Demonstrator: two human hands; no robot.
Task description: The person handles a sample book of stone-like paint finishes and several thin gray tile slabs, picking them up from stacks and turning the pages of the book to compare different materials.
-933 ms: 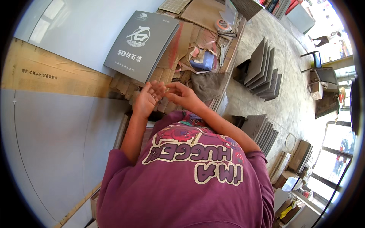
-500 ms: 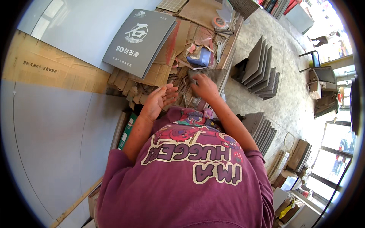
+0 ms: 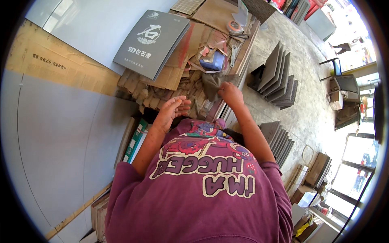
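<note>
My right hand (image 3: 231,95) pinches the edge of a crumpled grey-brown rag (image 3: 211,86) at the worktop's right side. The rag hangs out to the left of the fingers, over layers of torn cardboard (image 3: 187,90). To its left, my left hand (image 3: 173,112) is held up with the palm turned inward. Its fingers are loosely bent and apart, with nothing in them. Just beyond the rag lies a blue box-shaped thing (image 3: 213,61) among pink and clear scraps. A metal wrench (image 3: 234,56) is beside it.
A large grey folder (image 3: 152,44) rests on the cardboard at the far left. A tape measure (image 3: 234,27) lies at the back. Grey sample panels (image 3: 275,69) stand in a rack on the floor at right. Pale sheets (image 3: 56,133) lean along the left.
My right hand has shifted right and slightly nearer, drawing the rag with it, so more of the rag shows. My left hand has come slightly nearer and stays empty.
</note>
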